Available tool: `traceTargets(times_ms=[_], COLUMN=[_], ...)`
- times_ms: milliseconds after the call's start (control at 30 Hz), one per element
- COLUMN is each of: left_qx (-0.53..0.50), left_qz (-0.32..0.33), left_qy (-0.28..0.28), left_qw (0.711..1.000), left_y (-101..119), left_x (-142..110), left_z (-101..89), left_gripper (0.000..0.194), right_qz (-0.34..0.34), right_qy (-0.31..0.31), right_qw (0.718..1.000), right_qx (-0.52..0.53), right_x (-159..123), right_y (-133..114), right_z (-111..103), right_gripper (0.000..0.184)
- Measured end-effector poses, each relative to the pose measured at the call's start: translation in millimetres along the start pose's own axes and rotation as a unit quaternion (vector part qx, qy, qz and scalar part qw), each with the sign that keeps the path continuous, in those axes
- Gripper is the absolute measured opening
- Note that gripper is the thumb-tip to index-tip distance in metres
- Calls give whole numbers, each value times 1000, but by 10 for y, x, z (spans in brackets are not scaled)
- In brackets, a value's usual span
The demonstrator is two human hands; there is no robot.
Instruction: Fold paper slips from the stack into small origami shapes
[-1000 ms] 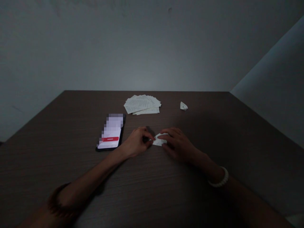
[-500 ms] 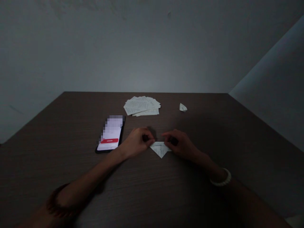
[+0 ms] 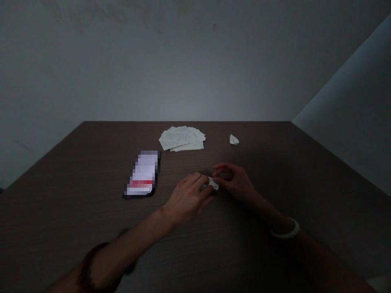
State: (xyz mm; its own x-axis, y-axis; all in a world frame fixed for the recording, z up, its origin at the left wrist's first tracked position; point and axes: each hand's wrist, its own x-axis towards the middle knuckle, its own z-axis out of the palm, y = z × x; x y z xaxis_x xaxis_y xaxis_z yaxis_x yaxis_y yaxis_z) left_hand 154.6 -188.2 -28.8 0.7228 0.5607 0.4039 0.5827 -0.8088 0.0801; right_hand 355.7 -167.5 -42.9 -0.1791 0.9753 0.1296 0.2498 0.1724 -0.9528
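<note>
Between my hands is a small folded piece of printed paper (image 3: 214,185), mostly covered by fingers. My left hand (image 3: 191,197) lies over its left part, fingers bent around it. From the right, my right hand (image 3: 235,181) pinches the paper's upper right edge between thumb and fingertips. How the folds run under the fingers is hidden.
A fanned stack of printed paper sheets (image 3: 181,138) lies towards the back of the brown table (image 3: 106,138). To its right sits a small folded paper piece (image 3: 233,140). A phone (image 3: 143,173) with a lit screen lies left of my hands. A wall (image 3: 183,61) stands behind.
My left hand has moved right and turned over the paper, covering most of it. The triangular point that faced me is no longer visible. My right hand stays near the right edge.
</note>
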Motion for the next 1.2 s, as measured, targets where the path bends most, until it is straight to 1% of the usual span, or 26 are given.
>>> traceTargets(times_ms=[133,300,367,433,500,567,633,700,800,1067,1200], left_qx=[-2,-12,-13,-18,-32,-53,-81,-106,-131,-175,-206], left_qz=[-8,0,0,-7,-22,-38,-51,-60,-70,-76,-105], left_qy=[-1,-14,-23,-38,-47,-47,-40,-36,-33,-16,0], left_qw=[1000,1000,1000,999,998,997,995,992,988,981,973], left_y=[-12,-13,-18,-24,-29,-31,-31,-31,-35,-46,-47], left_x=[-9,-13,-12,-14,-16,-13,-4,9,25,30,62], left_z=[51,86,90,96,106,115,120,123,125,134,152], left_gripper=[15,15,16,16,16,16,16,15,16,15,12], right_qz=[-17,-31,-48,-85,-145,-234,-264,-267,-263,-248,-250], right_qy=[-9,-20,-20,-25,-40,-74,-107,-129,-152,-158,-159], right_qw=[1000,999,998,993,974,936,910,897,886,889,887], right_qx=[-2,-5,-28,-82,-170,-252,-300,-327,-349,-352,-354], right_x=[-25,-28,-31,-41,-61,-86,-109,-123,-128,-119,-115], right_y=[-27,11,21,14,-11,-40,-62,-69,-61,-59,-62], right_z=[41,78,56,1,-78,-156,-211,-234,-232,-228,-228], right_gripper=[35,36,34,30,23,13,14,15,14,12,12])
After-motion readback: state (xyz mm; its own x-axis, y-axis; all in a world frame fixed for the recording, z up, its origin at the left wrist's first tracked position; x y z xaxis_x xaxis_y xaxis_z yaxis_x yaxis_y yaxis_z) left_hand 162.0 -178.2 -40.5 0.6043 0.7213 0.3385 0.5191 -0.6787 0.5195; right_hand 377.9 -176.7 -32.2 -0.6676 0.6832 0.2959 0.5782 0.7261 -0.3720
